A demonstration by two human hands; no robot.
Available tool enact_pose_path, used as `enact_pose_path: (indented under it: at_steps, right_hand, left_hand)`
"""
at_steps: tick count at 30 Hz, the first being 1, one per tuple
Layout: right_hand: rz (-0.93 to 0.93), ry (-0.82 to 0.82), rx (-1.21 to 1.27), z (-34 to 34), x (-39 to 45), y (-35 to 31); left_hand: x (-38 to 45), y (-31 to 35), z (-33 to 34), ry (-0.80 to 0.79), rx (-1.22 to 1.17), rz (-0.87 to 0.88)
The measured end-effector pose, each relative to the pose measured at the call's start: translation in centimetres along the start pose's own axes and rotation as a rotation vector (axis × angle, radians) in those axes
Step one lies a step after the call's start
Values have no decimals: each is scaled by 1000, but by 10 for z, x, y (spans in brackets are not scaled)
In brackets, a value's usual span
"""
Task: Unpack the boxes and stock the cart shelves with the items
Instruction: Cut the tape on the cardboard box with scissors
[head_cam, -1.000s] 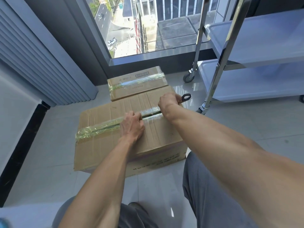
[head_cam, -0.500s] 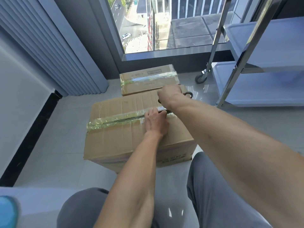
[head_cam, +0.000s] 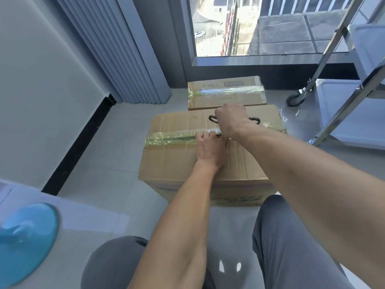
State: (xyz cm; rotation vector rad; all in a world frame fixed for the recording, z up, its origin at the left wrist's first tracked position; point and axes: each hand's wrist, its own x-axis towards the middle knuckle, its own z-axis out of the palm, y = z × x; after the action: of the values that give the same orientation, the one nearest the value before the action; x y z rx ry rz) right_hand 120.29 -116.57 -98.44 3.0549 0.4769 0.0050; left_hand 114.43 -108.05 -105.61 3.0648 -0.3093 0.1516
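Big box point(head_cam: 177, 163) on floor, smaller box point(head_cam: 225, 99) behind it. Right hand point(head_cam: 232, 120) fingers curled round black scissors point(head_cam: 255, 120) over tape seam point(head_cam: 170, 137). Left hand point(head_cam: 210, 150) flat on lid, fingers relaxed.

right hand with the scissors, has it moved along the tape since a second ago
Yes. The right hand has moved left along the big box's tape seam, away from the right edge.

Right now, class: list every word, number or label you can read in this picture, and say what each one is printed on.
Small box, top: a printed label strip and a line of characters, too blurred to read.
Small box, top near the front edge: a number printed upside down, not legible with confidence.
Large box, front face: a printed line along the bottom, too blurred to read.
Nothing else carries text.
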Motion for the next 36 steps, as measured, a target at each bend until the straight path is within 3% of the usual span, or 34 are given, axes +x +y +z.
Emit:
enact_pose_path:
  at_steps: [4,8,11,13,17,22,27,32,36]
  right_hand:
    - [-94,-43,32,4,9,-14]
    - [-242,-51,71,6,24,-58]
    - [-329,-36,151,8,34,-102]
    - [-362,-14,172,10,39,-125]
    - [-377,15,181,18,50,-151]
    - [-371,35,193,30,61,-163]
    - [-389,41,182,40,68,-172]
    - [-436,70,194,48,67,-190]
    - [-508,101,68,51,66,-192]
  left_hand:
    - [-25,-36,2,100,-291,-89]
    - [-63,-121,7,185,-219,-501]
    - [-75,-173,1,82,-193,-717]
    - [-72,-189,-1,30,-270,-722]
    - [-61,-190,-1,124,-331,-697]
    - [-46,-188,7,245,-534,-893]
    - [-32,-202,18,194,-617,-1068]
    - [-30,-200,21,161,-600,-1035]
    - [-33,-196,18,164,-610,-1037]
